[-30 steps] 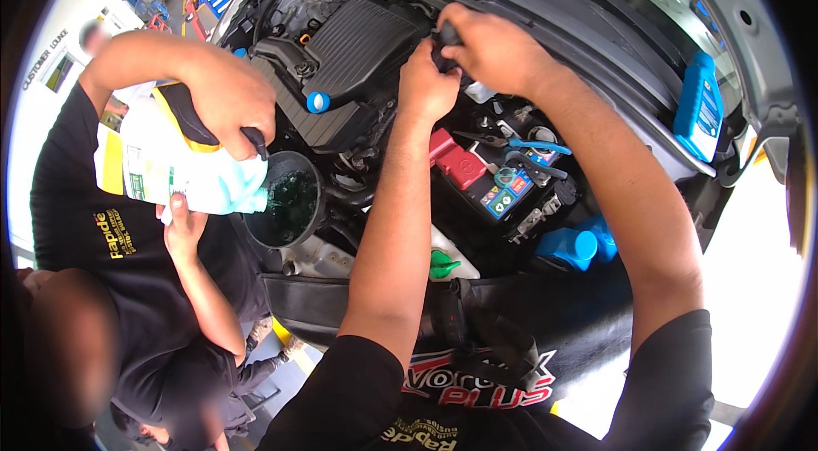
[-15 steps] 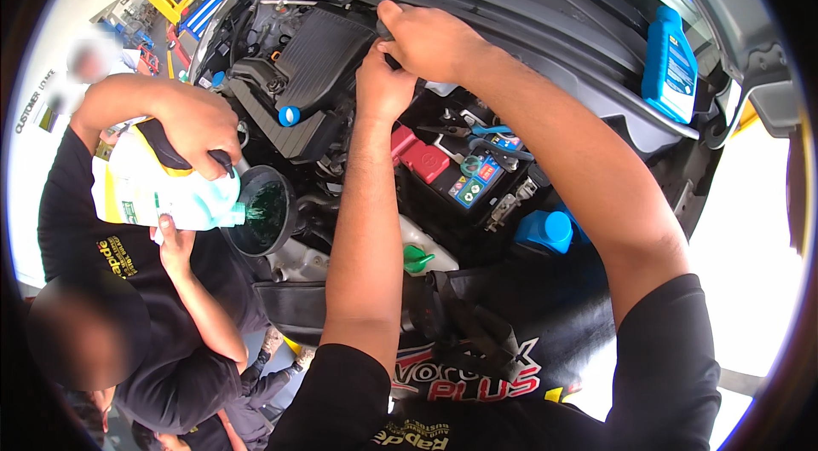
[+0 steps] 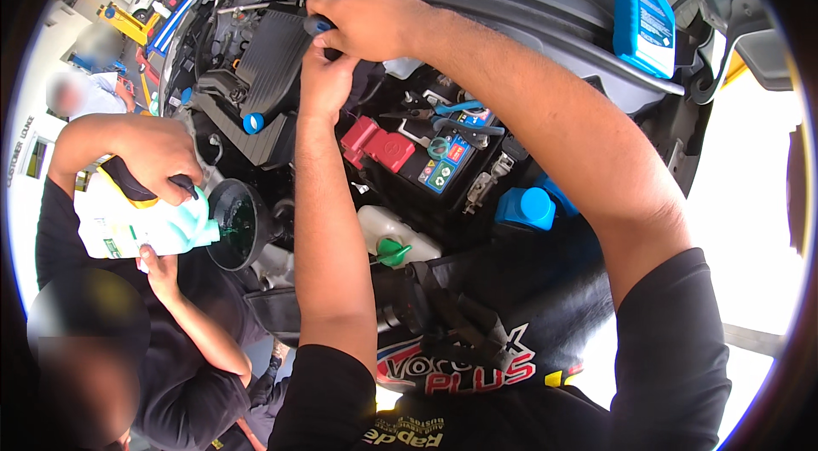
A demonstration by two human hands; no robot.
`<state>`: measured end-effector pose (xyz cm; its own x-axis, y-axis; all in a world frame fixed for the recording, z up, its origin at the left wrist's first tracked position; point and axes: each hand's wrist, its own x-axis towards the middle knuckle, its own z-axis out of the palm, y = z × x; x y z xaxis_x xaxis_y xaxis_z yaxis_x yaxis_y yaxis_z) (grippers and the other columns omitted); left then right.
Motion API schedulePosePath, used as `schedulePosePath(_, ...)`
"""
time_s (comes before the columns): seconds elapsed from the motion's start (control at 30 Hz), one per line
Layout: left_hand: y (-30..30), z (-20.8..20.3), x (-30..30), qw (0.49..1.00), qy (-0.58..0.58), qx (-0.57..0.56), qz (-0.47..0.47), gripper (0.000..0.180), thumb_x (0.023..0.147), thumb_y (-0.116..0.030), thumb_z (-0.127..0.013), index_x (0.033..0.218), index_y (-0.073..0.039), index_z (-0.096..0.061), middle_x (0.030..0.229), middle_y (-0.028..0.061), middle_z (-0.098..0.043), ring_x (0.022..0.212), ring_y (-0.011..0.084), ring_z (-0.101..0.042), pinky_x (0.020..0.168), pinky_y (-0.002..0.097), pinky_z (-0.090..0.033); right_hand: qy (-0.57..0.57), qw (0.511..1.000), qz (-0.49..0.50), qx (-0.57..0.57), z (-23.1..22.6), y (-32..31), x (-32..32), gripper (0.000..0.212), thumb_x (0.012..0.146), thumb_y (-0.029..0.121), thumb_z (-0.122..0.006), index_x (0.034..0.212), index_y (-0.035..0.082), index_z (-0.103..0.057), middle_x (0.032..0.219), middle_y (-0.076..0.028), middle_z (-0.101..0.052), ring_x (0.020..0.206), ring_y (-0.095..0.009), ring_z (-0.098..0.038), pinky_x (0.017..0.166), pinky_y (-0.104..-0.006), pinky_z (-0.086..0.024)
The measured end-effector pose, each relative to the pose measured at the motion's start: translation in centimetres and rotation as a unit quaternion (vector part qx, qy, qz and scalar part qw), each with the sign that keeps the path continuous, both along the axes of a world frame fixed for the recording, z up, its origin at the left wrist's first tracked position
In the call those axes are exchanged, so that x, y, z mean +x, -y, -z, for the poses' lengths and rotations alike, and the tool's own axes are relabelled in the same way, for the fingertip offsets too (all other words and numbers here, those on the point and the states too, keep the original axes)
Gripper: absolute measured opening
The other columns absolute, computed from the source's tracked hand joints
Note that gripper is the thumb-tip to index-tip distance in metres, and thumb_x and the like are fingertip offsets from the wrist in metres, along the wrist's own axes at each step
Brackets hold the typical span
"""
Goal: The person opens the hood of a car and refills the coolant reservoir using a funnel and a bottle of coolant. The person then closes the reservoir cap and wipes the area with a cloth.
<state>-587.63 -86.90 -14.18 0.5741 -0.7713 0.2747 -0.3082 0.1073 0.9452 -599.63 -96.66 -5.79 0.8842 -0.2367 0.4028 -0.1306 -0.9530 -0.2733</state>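
Observation:
Both my arms reach across the open engine bay to the far side of the engine cover (image 3: 271,50). My right hand (image 3: 371,23) is closed around a dark handle with a bluish end (image 3: 318,24); the rest of it is hidden. Just below, my left hand (image 3: 327,80) is closed on the same dark-handled tool, whose kind I cannot make out. Right of my left forearm sits the battery (image 3: 417,168) with a red terminal cover (image 3: 377,144). Pliers with blue grips (image 3: 460,107) lie on top of it.
At left, a co-worker's hands (image 3: 158,153) tip a white jug (image 3: 145,216) into a black funnel (image 3: 237,225), where green liquid runs. Blue bottles (image 3: 645,20) stand along the cowl and by the battery. A white reservoir with a green cap (image 3: 393,251) is near the front edge.
The view has shifted, so most of the scene sits further left. Both my hands stay together on the dark handle, whose bluish end now shows. The co-worker keeps pouring.

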Motion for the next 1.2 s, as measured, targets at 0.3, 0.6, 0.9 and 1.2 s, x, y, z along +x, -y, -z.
schedulePosePath(0.3, -0.3, -0.1, 0.6, 0.998, -0.054, 0.004, 0.038, 0.036, 0.095, -0.021, -0.077, 0.123, 0.001, -0.067, 0.119, 0.007, -0.072, 0.111, 0.0141, -0.065, 0.099, 0.032, -0.049, 0.031, 0.999, 0.031, -0.029, 0.0, -0.6, 1.1, 0.049, 0.098, 0.041, -0.07, 0.127, 0.003, -0.059, 0.112, -0.021, -0.073, 0.11, -0.039, -0.071, 0.093, -0.0506, -0.056)
schedulePosePath(0.6, -0.1, 0.2, -0.9, 0.997, 0.005, -0.077, -0.009, 0.048, 0.089, -0.02, -0.085, 0.125, 0.001, -0.06, 0.121, 0.0113, -0.07, 0.113, 0.0202, -0.066, 0.1, 0.037, -0.051, -0.007, 1.0, 0.021, -0.002, -1.5, -1.7, -0.2, 0.048, 0.1, 0.041, -0.068, 0.124, 0.0, -0.057, 0.1, -0.025, -0.074, 0.103, -0.044, -0.071, 0.088, -0.0544, -0.056)
schedulePosePath(0.9, -5.1, -6.3, -9.1, 0.966, 0.078, -0.107, -0.222, 0.046, 0.086, -0.009, -0.077, 0.124, 0.0, -0.053, 0.104, 0.0285, -0.073, 0.1, 0.0468, -0.073, 0.086, 0.0521, -0.057, 0.152, 0.978, -0.118, 0.085, -5.7, -5.0, -6.4, 0.037, 0.101, 0.024, -0.072, 0.13, 0.005, -0.057, 0.116, -0.018, -0.075, 0.11, -0.037, -0.074, 0.091, -0.0466, -0.06)
schedulePosePath(1.2, -19.4, -8.8, -19.3, 0.948, 0.157, -0.242, -0.134, 0.04, 0.089, -0.004, -0.076, 0.122, 0.001, -0.055, 0.102, 0.0194, -0.068, 0.09, 0.0373, -0.07, 0.08, 0.0442, -0.054, 0.354, 0.914, -0.161, 0.119, -11.9, -16.4, -23.0, 0.059, 0.106, 0.035, -0.066, 0.146, -0.003, -0.046, 0.117, -0.025, -0.071, 0.111, -0.036, -0.071, 0.099, -0.0471, -0.055)
